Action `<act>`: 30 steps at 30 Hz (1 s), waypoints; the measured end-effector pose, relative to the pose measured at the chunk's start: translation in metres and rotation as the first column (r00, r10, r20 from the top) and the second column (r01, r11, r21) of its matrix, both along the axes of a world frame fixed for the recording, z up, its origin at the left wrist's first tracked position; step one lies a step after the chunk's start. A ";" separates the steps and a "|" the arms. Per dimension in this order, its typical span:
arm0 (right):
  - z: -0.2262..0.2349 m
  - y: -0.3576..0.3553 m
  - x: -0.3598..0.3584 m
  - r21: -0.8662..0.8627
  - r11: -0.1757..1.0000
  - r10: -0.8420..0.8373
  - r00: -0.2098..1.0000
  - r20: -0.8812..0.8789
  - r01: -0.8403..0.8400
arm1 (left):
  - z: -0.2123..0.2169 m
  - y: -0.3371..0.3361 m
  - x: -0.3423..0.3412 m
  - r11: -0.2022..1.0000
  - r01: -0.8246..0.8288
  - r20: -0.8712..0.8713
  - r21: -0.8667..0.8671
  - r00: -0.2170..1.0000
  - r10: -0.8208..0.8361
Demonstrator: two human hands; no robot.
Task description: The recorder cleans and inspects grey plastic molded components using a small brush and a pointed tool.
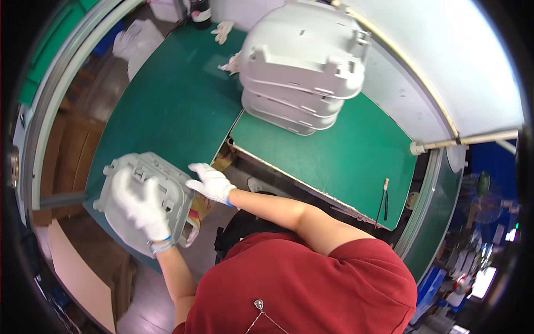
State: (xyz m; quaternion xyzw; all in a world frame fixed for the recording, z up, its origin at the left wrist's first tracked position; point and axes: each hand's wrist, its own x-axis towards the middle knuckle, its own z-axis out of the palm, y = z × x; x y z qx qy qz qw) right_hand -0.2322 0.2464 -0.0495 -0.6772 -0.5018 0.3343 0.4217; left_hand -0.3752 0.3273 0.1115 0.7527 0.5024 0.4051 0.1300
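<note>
A light grey plastic shell, rounded in outline with clips and slots, lies at the left end of the green table, part of it over the near edge. Above its middle is my left hand in a white glove, somewhat blurred, thumb and fingers apart. Whether it touches the shell I cannot tell. My right hand, also gloved in white, is beside the shell's right edge with fingers stretched out. Its fingertips come close to that edge; contact is unclear. Neither hand grips anything.
Several similar grey shells are stacked at the back middle of the green table. White gloves and a dark bottle are at the far edge. A thin brush lies at right. A gap runs between the table sections.
</note>
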 end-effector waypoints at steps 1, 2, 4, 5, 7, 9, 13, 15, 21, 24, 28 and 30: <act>-0.007 -0.021 0.014 -0.032 0.999 -0.005 1.000 0.024 0.006 | 0.011 -0.008 0.037 0.959 0.273 0.013 0.083 0.962 -0.274; -0.010 -0.045 0.032 -0.070 0.997 -0.021 0.999 0.049 0.024 | 0.021 -0.015 0.071 0.879 0.456 -0.069 0.142 0.890 -0.450; 0.015 -0.103 0.068 -0.224 0.970 -0.101 0.995 -0.026 0.092 | 0.029 -0.021 0.125 0.673 0.695 -0.191 0.253 0.718 -0.670; 0.013 -0.137 0.083 -0.239 0.954 -0.187 0.982 0.006 0.183 | 0.033 -0.023 0.150 0.569 0.763 -0.282 0.306 0.644 -0.711; 0.024 -0.208 0.107 -0.300 0.879 -0.344 0.928 0.144 0.372 | 0.033 -0.025 0.197 0.398 0.818 -0.386 0.416 0.555 -0.737; 0.032 -0.286 0.113 -0.341 0.702 -0.572 0.780 0.253 0.625 | 0.028 -0.018 0.244 0.294 0.805 -0.481 0.516 0.556 -0.678; -0.004 -0.458 0.074 -0.257 0.189 -0.963 0.231 0.142 0.948 | 0.005 -0.005 0.320 0.227 0.794 -0.569 0.563 0.572 -0.590; -0.020 -0.513 0.041 -0.332 -0.011 -0.999 0.000 0.035 0.943 | 0.018 -0.003 0.340 0.249 0.853 -0.645 0.459 0.512 -0.567; -0.044 -0.562 0.017 -0.445 0.127 -0.992 0.108 -0.069 0.887 | 0.028 0.027 0.349 0.092 0.871 -0.677 0.482 0.438 -0.592; -0.058 -0.579 0.053 -0.215 0.223 -0.918 0.279 0.281 0.951 | 0.062 0.001 0.344 0.054 0.873 -0.756 0.484 0.449 -0.476; -0.054 -0.615 0.123 -0.065 0.184 -0.843 0.191 0.503 0.981 | 0.118 -0.057 0.334 0.078 0.776 -0.644 0.626 0.571 -0.508; -0.050 -0.631 0.168 -0.006 0.207 -0.761 0.165 0.627 0.978 | 0.139 -0.093 0.306 0.300 0.655 -0.366 0.693 0.679 -0.637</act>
